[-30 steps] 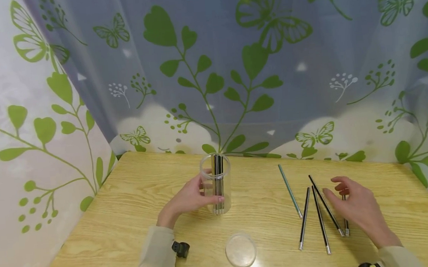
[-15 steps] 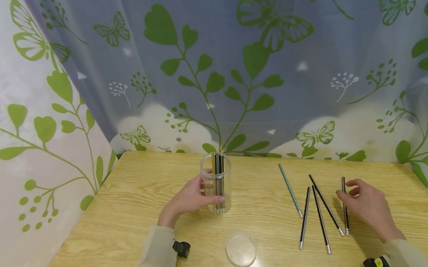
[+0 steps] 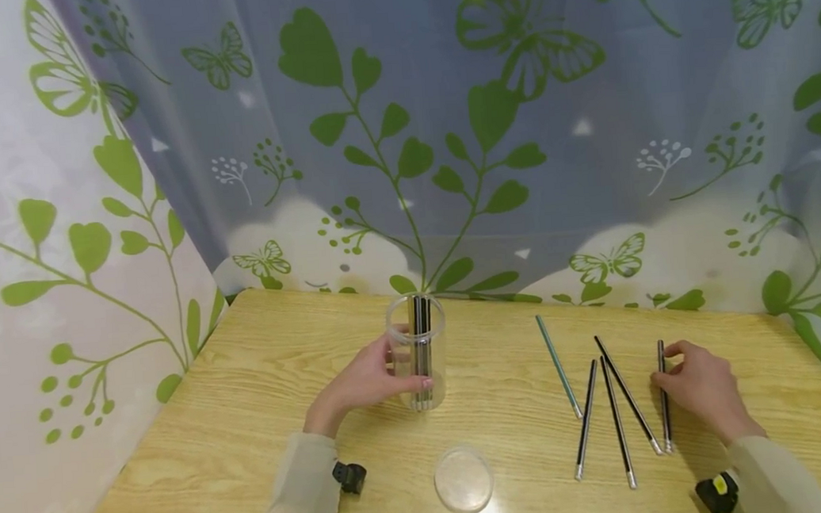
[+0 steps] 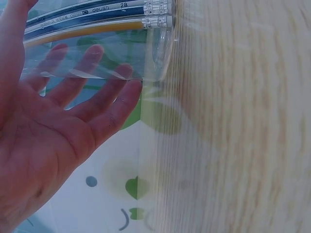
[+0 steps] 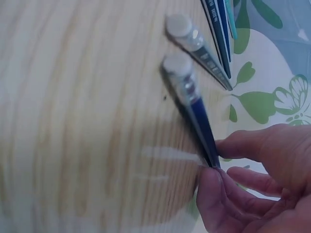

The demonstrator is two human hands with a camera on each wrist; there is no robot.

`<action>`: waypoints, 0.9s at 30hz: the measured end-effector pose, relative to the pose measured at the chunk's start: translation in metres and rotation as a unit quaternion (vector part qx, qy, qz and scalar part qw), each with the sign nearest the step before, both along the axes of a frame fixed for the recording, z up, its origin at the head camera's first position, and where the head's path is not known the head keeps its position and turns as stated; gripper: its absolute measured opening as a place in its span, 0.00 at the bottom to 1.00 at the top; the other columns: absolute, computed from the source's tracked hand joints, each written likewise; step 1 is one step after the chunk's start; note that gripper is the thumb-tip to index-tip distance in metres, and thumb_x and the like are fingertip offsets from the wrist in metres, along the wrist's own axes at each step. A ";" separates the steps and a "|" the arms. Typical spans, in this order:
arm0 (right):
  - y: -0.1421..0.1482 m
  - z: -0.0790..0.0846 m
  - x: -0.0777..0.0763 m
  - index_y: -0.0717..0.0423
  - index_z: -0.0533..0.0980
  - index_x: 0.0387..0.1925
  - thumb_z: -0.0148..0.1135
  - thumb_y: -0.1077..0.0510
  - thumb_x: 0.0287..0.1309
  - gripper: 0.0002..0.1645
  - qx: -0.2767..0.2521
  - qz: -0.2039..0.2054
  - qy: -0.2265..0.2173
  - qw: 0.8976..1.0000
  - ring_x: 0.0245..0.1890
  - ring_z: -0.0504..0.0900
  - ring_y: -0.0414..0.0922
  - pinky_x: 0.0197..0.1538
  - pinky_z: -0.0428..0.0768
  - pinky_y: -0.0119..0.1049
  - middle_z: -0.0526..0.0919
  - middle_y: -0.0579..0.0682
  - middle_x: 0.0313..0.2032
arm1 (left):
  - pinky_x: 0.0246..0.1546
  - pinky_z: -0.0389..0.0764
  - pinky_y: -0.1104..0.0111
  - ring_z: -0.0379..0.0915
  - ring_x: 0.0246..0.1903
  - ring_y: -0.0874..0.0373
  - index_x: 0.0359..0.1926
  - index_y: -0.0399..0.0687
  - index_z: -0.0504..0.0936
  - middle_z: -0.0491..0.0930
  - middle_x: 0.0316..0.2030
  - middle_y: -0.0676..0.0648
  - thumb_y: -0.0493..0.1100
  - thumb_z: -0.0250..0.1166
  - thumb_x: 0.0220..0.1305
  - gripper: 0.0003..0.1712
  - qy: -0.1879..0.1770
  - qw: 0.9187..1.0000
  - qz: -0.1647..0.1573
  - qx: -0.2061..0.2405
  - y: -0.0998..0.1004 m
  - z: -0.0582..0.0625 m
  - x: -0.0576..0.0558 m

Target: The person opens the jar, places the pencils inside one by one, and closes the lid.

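A curtain printed with green leaves and butterflies is hanging behind the counter, meeting its rear edge. The container is standing upright near that edge; a broad strip of counter is separating it from the teal pencil. Three dark pencils are fanning out beyond, eraser ends pointing toward the near side. A round clear disc is lying in front of the container.

The left hand is wrapping round the container, thumb across its front. The right hand is pinching the rightmost pencil, which is lying on the counter, well apart from the container.

The container is showing smooth, transparent cylindrical walls, with slim upright pencils inside. Pale wood grain is covering the counter; metallic ferrules and whitish erasers are capping the pencils.
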State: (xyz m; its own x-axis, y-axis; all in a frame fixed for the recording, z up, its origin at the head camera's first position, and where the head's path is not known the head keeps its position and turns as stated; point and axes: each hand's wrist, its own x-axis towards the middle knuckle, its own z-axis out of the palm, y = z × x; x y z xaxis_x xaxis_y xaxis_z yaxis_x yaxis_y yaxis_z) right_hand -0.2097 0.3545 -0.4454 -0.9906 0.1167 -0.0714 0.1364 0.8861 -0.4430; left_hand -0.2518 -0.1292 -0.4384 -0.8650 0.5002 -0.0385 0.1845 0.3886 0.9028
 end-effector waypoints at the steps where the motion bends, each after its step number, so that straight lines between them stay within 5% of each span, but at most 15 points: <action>1: -0.001 0.001 0.000 0.78 0.69 0.57 0.65 0.57 0.62 0.31 -0.004 -0.004 0.000 1.000 0.31 0.85 0.56 0.31 0.83 0.47 0.86 0.72 0.40 | 0.62 0.81 0.50 0.73 0.66 0.43 0.78 0.55 0.59 0.76 0.66 0.43 0.52 0.77 0.58 0.52 0.000 1.000 -0.002 0.002 0.000 0.000 0.000; 9: -0.002 0.002 -0.001 0.80 0.65 0.61 0.62 0.59 0.62 0.34 -0.039 -0.023 -0.013 0.999 0.19 0.84 0.43 0.31 0.84 0.46 0.86 0.72 0.40 | 0.62 0.81 0.49 0.73 0.66 0.43 0.78 0.54 0.59 0.76 0.65 0.43 0.52 0.78 0.58 0.52 -0.002 1.000 0.001 0.001 0.001 0.001 0.000; 16: 0.001 0.002 -0.001 0.81 0.65 0.61 0.63 0.58 0.61 0.36 -0.044 -0.037 -0.019 0.998 0.19 0.84 0.42 0.26 0.81 0.38 0.85 0.74 0.40 | 0.62 0.81 0.50 0.72 0.67 0.43 0.78 0.52 0.58 0.74 0.67 0.43 0.52 0.78 0.58 0.54 -0.004 1.000 0.005 0.002 0.001 0.001 0.000; 27: 0.001 0.015 0.002 0.81 0.62 0.65 0.61 0.55 0.64 0.40 -0.047 -0.041 0.005 0.998 0.20 0.86 0.46 0.28 0.85 0.43 0.84 0.75 0.43 | 0.61 0.81 0.49 0.73 0.66 0.44 0.78 0.55 0.59 0.76 0.66 0.44 0.54 0.77 0.58 0.52 0.000 1.000 0.008 -0.010 0.001 0.001 0.002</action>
